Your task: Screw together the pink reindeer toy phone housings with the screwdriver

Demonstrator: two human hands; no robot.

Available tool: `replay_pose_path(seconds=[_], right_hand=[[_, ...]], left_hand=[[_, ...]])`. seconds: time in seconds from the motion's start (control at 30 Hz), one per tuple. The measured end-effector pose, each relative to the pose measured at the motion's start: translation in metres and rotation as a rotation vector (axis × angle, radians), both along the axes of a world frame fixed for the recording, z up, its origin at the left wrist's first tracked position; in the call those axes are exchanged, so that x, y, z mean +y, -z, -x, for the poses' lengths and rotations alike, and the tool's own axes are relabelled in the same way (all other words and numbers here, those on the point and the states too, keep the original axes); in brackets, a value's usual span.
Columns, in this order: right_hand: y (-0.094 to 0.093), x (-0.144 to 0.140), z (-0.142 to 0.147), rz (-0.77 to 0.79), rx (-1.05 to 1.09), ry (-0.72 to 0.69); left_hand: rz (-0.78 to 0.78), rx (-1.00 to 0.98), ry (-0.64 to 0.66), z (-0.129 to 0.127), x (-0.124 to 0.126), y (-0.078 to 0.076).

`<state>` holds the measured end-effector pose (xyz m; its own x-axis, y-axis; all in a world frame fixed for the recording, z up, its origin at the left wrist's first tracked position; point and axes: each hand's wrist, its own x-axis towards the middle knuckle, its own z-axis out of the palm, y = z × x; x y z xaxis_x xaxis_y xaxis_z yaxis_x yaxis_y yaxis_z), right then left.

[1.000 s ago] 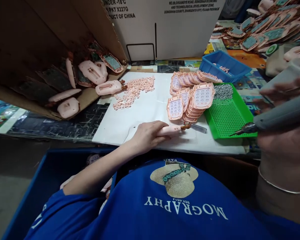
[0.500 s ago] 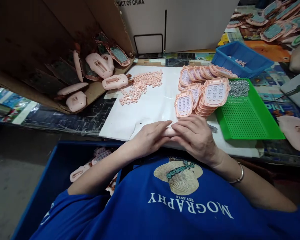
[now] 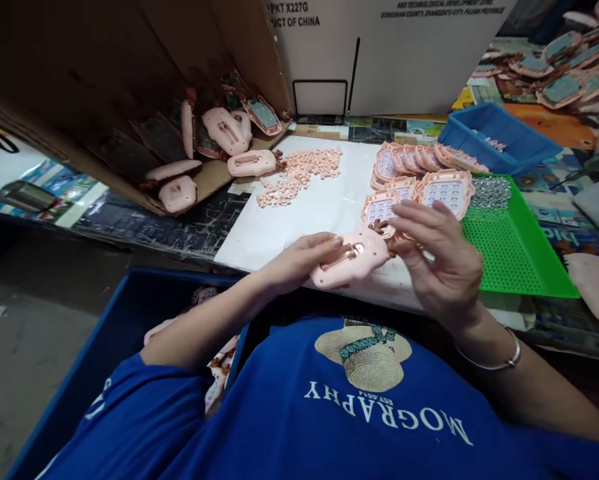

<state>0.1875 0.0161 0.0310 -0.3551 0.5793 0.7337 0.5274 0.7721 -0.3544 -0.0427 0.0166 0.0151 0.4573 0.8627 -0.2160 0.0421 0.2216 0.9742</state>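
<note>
While your left hand [image 3: 299, 263] pinches left end of pink shell [image 3: 352, 261] at frame centre, back side up, right hand [image 3: 442, 257] fingers half-spread, tips at its right edge. Keypad stack [image 3: 419, 187] still waiting upper right of centre; loose pink buttons [image 3: 299, 175] upper centre. Green tray [image 3: 509, 247] right; nothing blocks shell.

Printed in black on white cardboard box [image 3: 404, 60] at back: "PKT X227G" and "UCT OF CHINA", cut off at left; further right, two lines of small capitals, partly legible, "AND TECHNOLOGICAL DEVELOPMENT ZONE" and "DONGSHAN COUNTY, ZHANGZHOU CITY, FUJIAN PROVINCE". Printed in white on blue shirt [image 3: 379, 413], upside down to camera: "MOGRAPHY", under straw-hat emblem. Smaller lettering by emblem illegible.
</note>
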Motion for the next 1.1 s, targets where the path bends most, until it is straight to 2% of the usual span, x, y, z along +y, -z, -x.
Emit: replay_pose_path(seconds=[0.07,0.13,0.23,0.43,0.53,0.7,0.83,1.0,1.1], right_hand=[[-0.001,-0.001,-0.003,-0.027,-0.014,-0.035],[0.004,-0.002,-0.002,-0.066,-0.116,-0.114],[0.012,-0.003,0.005,-0.097,-0.191,-0.168],[0.010,0.000,0.012,-0.135,-0.177,-0.196],[0.013,0.004,0.014,-0.066,-0.142,-0.215],[0.027,0.007,0.017,0.143,0.005,-0.211],[0.033,0.006,0.019,0.277,0.056,-0.238],[0.030,0.003,0.021,0.269,0.041,-0.262],[0.029,0.004,0.018,0.243,0.079,-0.215]], left_hand=[[0.308,-0.223,-0.012,0.000,0.002,-0.002],[0.479,-0.333,0.020,0.001,0.003,-0.001],[0.581,-0.372,0.039,0.000,0.001,0.001],[0.699,-0.370,-0.118,-0.005,-0.005,-0.004],[0.699,-0.382,-0.126,-0.002,-0.006,-0.003],[0.597,-0.398,0.070,0.016,-0.013,0.003],[0.535,-0.392,0.121,0.026,-0.022,0.001],[0.438,-0.413,-0.056,0.033,-0.029,-0.004],[0.335,-0.324,-0.095,0.042,-0.034,-0.003]])
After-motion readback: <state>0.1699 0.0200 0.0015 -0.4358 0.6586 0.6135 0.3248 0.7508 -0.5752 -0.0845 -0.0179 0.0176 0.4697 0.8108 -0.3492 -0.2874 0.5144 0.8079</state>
